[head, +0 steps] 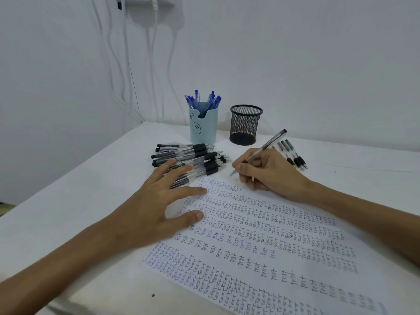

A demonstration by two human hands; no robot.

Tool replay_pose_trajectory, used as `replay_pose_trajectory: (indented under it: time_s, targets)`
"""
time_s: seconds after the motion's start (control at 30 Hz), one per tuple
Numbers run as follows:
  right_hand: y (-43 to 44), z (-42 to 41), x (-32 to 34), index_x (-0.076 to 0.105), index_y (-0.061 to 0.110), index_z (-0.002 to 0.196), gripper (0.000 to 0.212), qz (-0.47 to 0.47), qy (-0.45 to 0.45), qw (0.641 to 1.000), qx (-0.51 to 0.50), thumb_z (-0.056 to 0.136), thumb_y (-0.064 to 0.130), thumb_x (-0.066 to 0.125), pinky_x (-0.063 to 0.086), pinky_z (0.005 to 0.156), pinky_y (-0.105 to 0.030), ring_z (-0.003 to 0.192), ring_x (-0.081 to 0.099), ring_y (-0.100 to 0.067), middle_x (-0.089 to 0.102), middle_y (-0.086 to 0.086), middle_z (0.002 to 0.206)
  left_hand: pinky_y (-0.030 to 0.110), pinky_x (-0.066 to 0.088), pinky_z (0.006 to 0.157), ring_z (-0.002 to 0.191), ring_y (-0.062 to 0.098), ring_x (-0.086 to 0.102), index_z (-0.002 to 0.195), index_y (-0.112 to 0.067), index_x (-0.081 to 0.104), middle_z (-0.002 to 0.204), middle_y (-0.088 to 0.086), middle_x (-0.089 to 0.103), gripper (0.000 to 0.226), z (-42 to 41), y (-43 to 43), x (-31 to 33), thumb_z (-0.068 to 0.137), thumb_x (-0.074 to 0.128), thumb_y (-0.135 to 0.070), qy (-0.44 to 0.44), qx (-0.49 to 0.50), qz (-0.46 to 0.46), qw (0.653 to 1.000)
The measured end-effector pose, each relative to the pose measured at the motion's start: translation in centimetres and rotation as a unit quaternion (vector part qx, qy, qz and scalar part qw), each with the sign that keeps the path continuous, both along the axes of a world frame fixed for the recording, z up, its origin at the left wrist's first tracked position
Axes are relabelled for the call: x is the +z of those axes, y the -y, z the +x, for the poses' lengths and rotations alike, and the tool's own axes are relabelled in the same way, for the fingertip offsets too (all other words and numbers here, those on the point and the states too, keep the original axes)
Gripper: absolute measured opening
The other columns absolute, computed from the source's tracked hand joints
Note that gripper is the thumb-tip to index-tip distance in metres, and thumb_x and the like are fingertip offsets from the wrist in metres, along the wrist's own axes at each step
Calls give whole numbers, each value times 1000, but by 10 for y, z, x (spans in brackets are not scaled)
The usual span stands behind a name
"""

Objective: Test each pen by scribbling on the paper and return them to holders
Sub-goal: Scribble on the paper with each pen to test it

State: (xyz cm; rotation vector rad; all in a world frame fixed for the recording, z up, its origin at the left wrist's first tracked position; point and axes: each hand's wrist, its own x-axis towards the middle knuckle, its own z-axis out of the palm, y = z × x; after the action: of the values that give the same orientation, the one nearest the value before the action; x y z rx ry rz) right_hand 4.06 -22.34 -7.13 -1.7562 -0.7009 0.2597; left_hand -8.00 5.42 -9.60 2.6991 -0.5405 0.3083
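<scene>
The right hand [270, 171] grips a clear black-ink pen [261, 151] at the scribble-covered white paper [261, 242]; the left hand [156, 201] presses flat, fingers spread.

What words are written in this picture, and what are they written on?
"TEST": on the paper, handwritten over and over in rows, in black and blue ink.
Rows at the paper's far right edge: too blurred to read for sure.
Blue cup: only a drawn smiling face, no words.
Pens: no print that can be read.
</scene>
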Motion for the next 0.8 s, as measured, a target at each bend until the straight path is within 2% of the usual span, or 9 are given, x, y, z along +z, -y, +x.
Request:
replay_pose_trajectory:
  time_s: [0.13, 0.27, 0.47, 0.53, 0.63, 0.7, 0.8]
  targets:
    - [5, 2, 2, 64, -8, 99, 12, -13, -24, 1000, -2, 99, -3, 54, 44, 49, -22, 54, 52, -22, 65, -22, 72, 44, 21, 127, 159, 6, -4, 140, -62, 49, 167, -23, 20, 56, 0, 0, 0, 89, 42, -84, 8, -4, -9, 1000]
    - [5, 2, 1, 63, -10, 86, 13, -36, 6, 999, -10, 95, 0, 62, 41, 47, -25, 47, 49, -19, 67, -21, 66, 48, 25, 126, 159, 6, -3, 140, -61, 50, 167, -22, 22, 56, 0, 0, 0, 89, 43, -84, 10, -6, -15, 1000]
    - [7, -1, -3, 65, -5, 80, 10, -61, 59, 996, -11, 90, -2, 65, 45, 55, -20, 56, 56, -19, 66, -21, 64, 51, 27, 125, 159, 7, -3, 139, -63, 49, 167, -23, 21, 55, 1, 0, -1, 90, 43, -84, 7, -4, -15, 1000]
    - [7, -2, -3, 66, -3, 79, 11, -63, 74, 995, -3, 90, -2, 65, 47, 57, -23, 57, 57, -20, 65, -21, 63, 51, 26, 125, 159, 6, -3, 139, -63, 49, 167, -24, 20, 55, 0, 0, 0, 89, 42, -85, 6, -3, -15, 1000]
    - [7, -1, -4, 68, 4, 74, 16, -65, 89, 994, 2, 90, 0, 67, 53, 66, -40, 59, 57, -37, 65, -20, 62, 49, 24, 126, 158, 5, -5, 140, -63, 49, 167, -25, 19, 55, 0, 1, 0, 89, 42, -84, 3, -2, -10, 1000]
    - [7, -2, -4, 68, 8, 73, 18, -67, 89, 994, 3, 89, 1, 68, 52, 68, -39, 62, 56, -46, 65, -21, 64, 48, 25, 126, 158, 6, -4, 139, -63, 49, 167, -24, 20, 54, 0, 0, 0, 90, 43, -84, 6, -2, -8, 1000]
    - [6, -3, -3, 69, 8, 74, 17, -82, 93, 992, 7, 89, 2, 69, 47, 61, -34, 57, 54, -37, 66, -22, 66, 45, 24, 126, 158, 5, -4, 140, -63, 49, 167, -24, 19, 54, 0, 0, 0, 90, 43, -84, 8, -1, -7, 1000]
